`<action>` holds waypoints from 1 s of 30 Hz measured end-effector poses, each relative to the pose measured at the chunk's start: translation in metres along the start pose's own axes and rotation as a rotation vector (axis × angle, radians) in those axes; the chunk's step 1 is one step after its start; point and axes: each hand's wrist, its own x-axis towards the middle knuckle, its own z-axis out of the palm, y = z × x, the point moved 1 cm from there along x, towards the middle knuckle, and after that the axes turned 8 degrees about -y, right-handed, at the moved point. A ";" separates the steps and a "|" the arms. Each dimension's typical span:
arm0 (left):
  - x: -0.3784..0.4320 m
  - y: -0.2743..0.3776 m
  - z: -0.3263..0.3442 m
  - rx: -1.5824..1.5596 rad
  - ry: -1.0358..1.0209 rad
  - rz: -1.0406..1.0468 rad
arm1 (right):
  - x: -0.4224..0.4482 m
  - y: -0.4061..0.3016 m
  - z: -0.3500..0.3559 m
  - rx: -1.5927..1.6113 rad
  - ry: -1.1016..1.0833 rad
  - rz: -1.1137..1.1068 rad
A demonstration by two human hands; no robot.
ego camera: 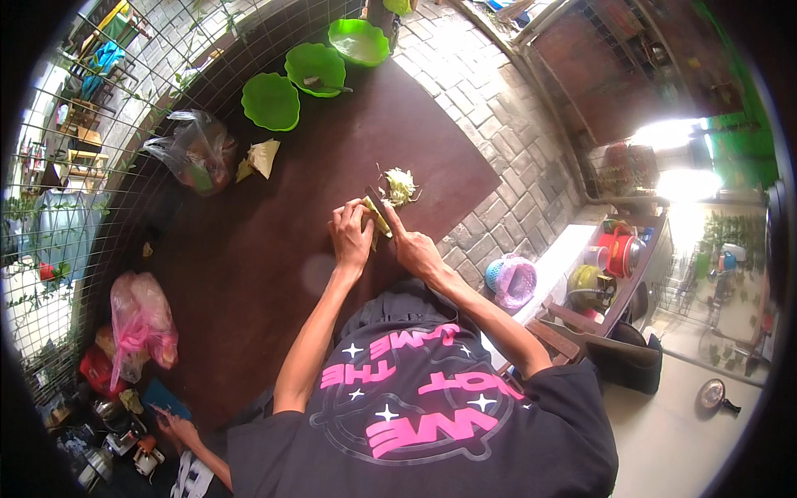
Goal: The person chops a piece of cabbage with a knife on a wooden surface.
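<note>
My left hand (352,227) holds a pale yellow-green piece of vegetable (378,218) against the dark brown tabletop (249,261). In my right hand (408,239) is a knife (378,204), its blade along the piece and my index finger stretched along it. Just beyond the blade lies a small heap of pale green shreds (400,185). What lies under my left palm is hidden.
Green scalloped bowls (271,101) stand at the far edge near a wire mesh. Left are a clear plastic bag (202,152), brown paper (261,159) and a pink bag (146,317). Another person's hands (180,429) are by a blue board (167,398) at lower left.
</note>
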 end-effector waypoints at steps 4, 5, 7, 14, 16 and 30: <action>0.000 0.001 -0.001 -0.021 -0.016 -0.011 | 0.001 0.007 0.011 -0.078 0.038 -0.046; 0.001 0.002 0.000 -0.025 -0.014 -0.007 | 0.001 0.011 0.016 -0.152 0.053 -0.059; 0.000 -0.001 0.001 -0.029 -0.011 -0.012 | 0.002 0.007 0.016 -0.225 0.059 -0.077; -0.001 -0.001 0.002 -0.015 -0.010 -0.009 | 0.006 0.000 0.008 -0.281 0.026 -0.096; 0.000 -0.001 0.002 0.004 -0.015 -0.013 | 0.012 0.001 0.006 -0.286 0.031 -0.098; -0.001 0.002 0.003 -0.056 0.031 -0.024 | 0.003 0.008 -0.021 0.217 0.127 0.105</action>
